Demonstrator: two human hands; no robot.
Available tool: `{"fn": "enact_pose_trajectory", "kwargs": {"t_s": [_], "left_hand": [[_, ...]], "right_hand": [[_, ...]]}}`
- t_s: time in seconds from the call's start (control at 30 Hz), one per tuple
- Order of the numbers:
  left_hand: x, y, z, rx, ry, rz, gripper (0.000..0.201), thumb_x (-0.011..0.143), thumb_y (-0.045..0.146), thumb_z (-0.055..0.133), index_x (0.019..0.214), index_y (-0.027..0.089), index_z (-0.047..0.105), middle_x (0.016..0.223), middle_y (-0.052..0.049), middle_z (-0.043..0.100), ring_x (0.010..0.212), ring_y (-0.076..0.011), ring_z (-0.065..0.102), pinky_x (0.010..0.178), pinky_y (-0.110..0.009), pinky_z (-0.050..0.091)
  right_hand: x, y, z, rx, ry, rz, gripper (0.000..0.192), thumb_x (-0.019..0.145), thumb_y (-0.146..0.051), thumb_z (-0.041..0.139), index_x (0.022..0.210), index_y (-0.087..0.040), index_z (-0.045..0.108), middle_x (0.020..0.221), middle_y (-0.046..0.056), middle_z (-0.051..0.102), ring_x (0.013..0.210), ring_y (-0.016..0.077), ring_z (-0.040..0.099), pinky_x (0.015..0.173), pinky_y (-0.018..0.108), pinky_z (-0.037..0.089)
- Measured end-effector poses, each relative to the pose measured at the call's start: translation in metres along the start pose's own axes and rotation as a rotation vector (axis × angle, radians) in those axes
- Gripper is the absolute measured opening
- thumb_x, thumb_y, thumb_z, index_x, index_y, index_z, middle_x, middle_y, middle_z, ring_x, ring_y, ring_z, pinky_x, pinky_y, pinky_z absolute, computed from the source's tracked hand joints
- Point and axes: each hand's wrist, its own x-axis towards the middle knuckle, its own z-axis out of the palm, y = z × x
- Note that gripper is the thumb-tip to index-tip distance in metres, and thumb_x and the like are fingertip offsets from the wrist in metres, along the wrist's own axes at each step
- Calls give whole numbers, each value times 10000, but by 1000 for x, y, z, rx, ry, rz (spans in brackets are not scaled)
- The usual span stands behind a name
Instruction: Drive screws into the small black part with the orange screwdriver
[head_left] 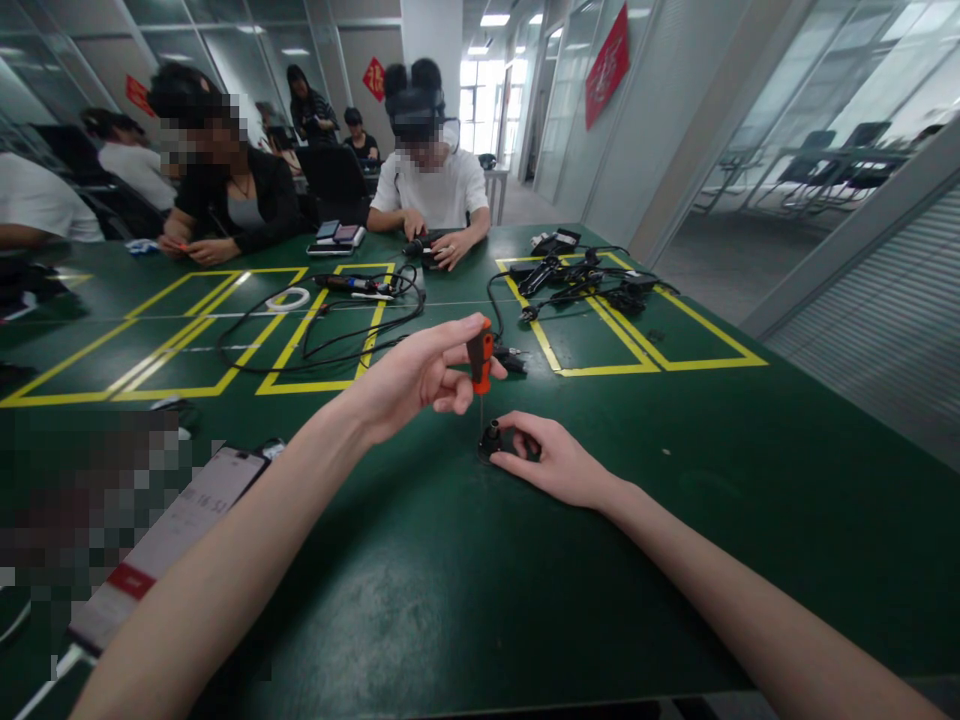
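Observation:
My left hand [442, 370] grips an orange and black screwdriver [482, 360] held upright, its thumb or forefinger resting on the handle's top. The thin shaft points straight down to a small round black part [490, 442] on the table. Pinched around that part's right side are the fingers of my right hand [547, 455]. A short metal-topped post rises from the black part. Where exactly the tip meets it is too small to tell.
The green table [675, 520] has yellow tape rectangles. Beyond my hands lie a tangle of black cables [585, 280], a tape roll [288, 299] and a dark pen-like tool [345, 284]. A phone [172, 540] lies under my left forearm. Across sits a co-worker [431, 190] handling a black object.

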Motion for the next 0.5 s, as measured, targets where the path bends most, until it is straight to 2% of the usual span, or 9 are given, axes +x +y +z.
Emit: {"fn": "enact_pose_trajectory", "kwargs": {"t_s": [0.13,0.23,0.5], "left_hand": [[0,2,-1,-2,4,-31,541,873,657,675,1001,132,699,901,-85,732,504,-77,520,436,-207,318],[-1,2,-2,23,8,-29,547,861,656,682,969,122,732,936,-92,734,512,-69,502,438,-209,307],[0,3,-1,16,5,-10,437,882,570,690,970,145,646,973,-120,773,514,-104,588,427,-208,328]], "right_hand": [[0,0,0,1,-7,8,235,938,-363,700,1099,-192,682,802,-5,653,643,142,530,640,284,435],[0,1,1,2,-2,5,229,937,-351,708,1093,-186,688,801,-9,647,649,140,537,650,283,436],[0,2,1,6,-1,-5,207,938,-328,717,1081,-182,685,826,-3,657,665,144,558,663,282,439]]}}
